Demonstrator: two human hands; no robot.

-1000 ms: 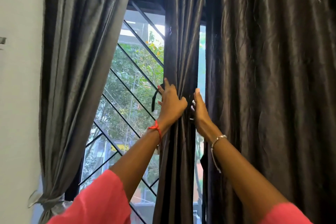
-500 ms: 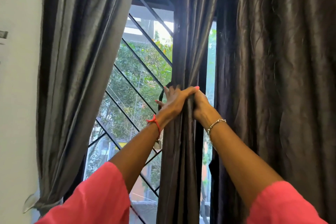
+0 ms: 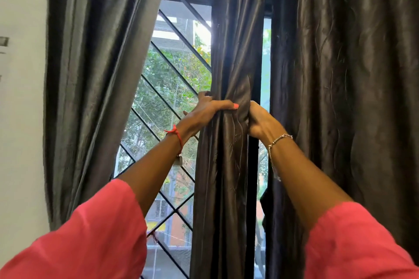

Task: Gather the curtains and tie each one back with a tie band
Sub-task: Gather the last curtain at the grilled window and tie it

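Note:
A narrow, dark grey satin middle curtain (image 3: 226,176) hangs bunched in front of the window. My left hand (image 3: 207,110) wraps around it from the left, thumb across the front. My right hand (image 3: 258,123) grips the bunch from the right, fingers curled into the fabric. Between the hands a flap of the same dark cloth (image 3: 243,95) stands up; it looks like the tie band, but I cannot tell for sure. The left curtain (image 3: 95,75) is drawn aside toward the wall. The wide right curtain (image 3: 351,97) hangs loose.
Behind the curtains is a window with a black diagonal metal grille (image 3: 167,88), trees outside. A dark vertical window post (image 3: 252,188) runs just behind the gathered curtain. A white wall (image 3: 20,142) stands at the left.
Both hands have closed in on the middle curtain and squeezed it into a tighter bunch. A flap of dark cloth now stands up between them. The view has drifted slightly left.

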